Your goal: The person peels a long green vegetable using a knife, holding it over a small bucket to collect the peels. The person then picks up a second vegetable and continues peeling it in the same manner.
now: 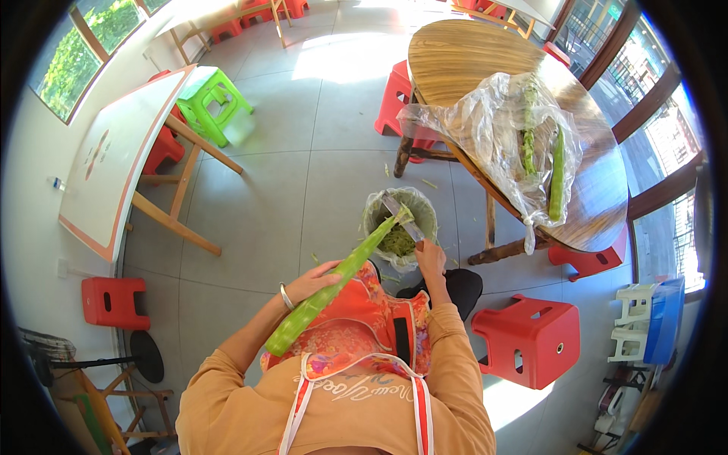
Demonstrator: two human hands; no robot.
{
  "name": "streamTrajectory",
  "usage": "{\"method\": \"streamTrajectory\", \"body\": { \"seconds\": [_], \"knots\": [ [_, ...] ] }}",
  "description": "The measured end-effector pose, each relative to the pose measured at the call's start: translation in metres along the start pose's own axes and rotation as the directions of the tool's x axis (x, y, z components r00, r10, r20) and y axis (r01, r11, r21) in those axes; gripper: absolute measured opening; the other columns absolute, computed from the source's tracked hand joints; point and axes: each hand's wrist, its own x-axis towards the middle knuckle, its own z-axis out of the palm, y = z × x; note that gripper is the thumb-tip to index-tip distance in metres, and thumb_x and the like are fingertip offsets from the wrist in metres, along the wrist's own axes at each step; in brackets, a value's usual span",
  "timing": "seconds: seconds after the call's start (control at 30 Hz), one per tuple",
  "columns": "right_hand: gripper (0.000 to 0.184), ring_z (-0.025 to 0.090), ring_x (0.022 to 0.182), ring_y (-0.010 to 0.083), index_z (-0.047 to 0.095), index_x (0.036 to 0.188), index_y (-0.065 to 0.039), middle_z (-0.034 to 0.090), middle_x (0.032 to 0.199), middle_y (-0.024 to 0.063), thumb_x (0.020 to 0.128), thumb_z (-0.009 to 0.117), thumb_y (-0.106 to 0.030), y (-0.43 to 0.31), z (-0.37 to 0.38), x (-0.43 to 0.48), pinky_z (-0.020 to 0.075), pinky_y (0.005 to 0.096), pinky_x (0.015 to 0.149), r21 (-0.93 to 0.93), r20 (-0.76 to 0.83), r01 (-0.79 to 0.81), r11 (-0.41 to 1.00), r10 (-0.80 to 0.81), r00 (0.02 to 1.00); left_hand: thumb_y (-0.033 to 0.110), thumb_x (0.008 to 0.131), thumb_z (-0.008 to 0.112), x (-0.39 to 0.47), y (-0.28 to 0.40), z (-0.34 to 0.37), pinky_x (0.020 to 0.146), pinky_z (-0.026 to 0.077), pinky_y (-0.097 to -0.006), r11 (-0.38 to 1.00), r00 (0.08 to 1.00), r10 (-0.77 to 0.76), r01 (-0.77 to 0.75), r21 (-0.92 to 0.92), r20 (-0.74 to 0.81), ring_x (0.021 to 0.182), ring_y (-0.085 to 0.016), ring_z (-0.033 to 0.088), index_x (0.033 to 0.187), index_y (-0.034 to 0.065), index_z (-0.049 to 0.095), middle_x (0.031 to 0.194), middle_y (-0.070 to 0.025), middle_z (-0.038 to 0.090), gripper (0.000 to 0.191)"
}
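Observation:
My left hand point(319, 282) grips a long, peeled green celtuce stem point(324, 297), which slants from my lap up to the bin. In my right hand point(430, 259) is a knife point(410, 228), its wide metal blade lying across the leafy far tip of the stem. Below the blade stands a lined waste bin point(430, 207) with green peelings point(396, 242) inside. On the wooden table at the right, a clear plastic bag point(489, 122) lies under or around an unpeeled stem point(529, 133) and a peeled green stem point(557, 182).
An oval wooden table point(586, 210) stands at the right, a red stool point(532, 341) below it. At the left are a white table point(128, 142), a green stool point(210, 105) and a red stool point(115, 303). Some peel scraps lie on the tiled floor point(250, 227).

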Motion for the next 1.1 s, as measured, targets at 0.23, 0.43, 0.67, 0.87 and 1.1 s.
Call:
{"method": "streamTrajectory", "body": {
  "seconds": [0.23, 0.43, 0.67, 0.87, 1.1],
  "knots": [
    [0.025, 0.065, 0.086, 0.0408, 0.067, 0.087, -0.005, 0.069, 0.086, 0.0199, 0.082, 0.061, -0.028, 0.021, 0.008, 0.008, 0.0503, 0.0497, 0.075, 0.042, -0.081, -0.118, 0.992, 0.122, 0.989, 0.034, 0.099, 0.053, -0.01, 0.0, -0.01, 0.056, 0.05, -0.0236, 0.992, 0.998, -0.065, 0.066, -0.112, 0.016, 0.069, -0.009, 0.059, 0.144, 0.0073, 0.038, 0.094, -0.0033, 0.06, 0.055],
    [0.026, 0.063, 0.077, 0.0422, 0.062, 0.084, -0.004, 0.064, 0.075, 0.0204, 0.081, 0.065, -0.029, -0.007, -0.004, -0.028, 0.0485, 0.0478, 0.067, 0.265, -0.084, -0.031, 0.964, 0.055, 0.995, 0.04, 0.102, 0.041, 0.019, -0.02, -0.024, 0.057, 0.048, -0.0222, 0.862, 0.974, -0.09, 0.181, -0.473, 0.208, 0.073, -0.01, 0.056, 0.135, 0.0042, 0.043, 0.093, -0.0058, 0.059, 0.049],
    [0.018, 0.063, 0.071, 0.0378, 0.06, 0.089, -0.008, 0.064, 0.072, 0.015, 0.077, 0.067, -0.019, -0.042, -0.029, -0.088, 0.0485, 0.0467, 0.062, 0.261, -0.105, 0.271, 0.926, -0.252, 0.962, 0.04, 0.104, 0.037, 0.039, -0.033, -0.019, 0.058, 0.046, -0.0219, 0.63, 0.939, 0.031, 0.248, -0.736, 0.343, 0.072, -0.011, 0.049, 0.127, -0.0015, 0.044, 0.1, -0.0085, 0.051, 0.048],
    [0.016, 0.063, 0.069, 0.0368, 0.059, 0.086, -0.007, 0.063, 0.071, 0.0148, 0.075, 0.068, -0.015, -0.041, -0.035, -0.084, 0.0484, 0.0452, 0.06, 0.188, -0.129, 0.295, 0.937, -0.274, 0.953, 0.04, 0.104, 0.036, 0.047, -0.024, -0.007, 0.057, 0.046, -0.0223, 0.686, 0.94, 0.037, 0.222, -0.692, 0.338, 0.071, -0.01, 0.049, 0.128, 0.0007, 0.044, 0.1, -0.008, 0.051, 0.046],
    [0.016, 0.062, 0.068, 0.04, 0.056, 0.085, -0.008, 0.063, 0.068, 0.0168, 0.08, 0.064, -0.02, -0.034, -0.041, -0.069, 0.0473, 0.0488, 0.06, 0.078, -0.15, 0.208, 0.975, -0.195, 0.969, 0.043, 0.104, 0.036, 0.055, -0.021, 0.0, 0.056, 0.047, -0.0217, 0.799, 0.937, 0.055, 0.166, -0.577, 0.346, 0.07, -0.011, 0.054, 0.129, 0.0027, 0.047, 0.097, -0.0066, 0.056, 0.049]
  ]
}}
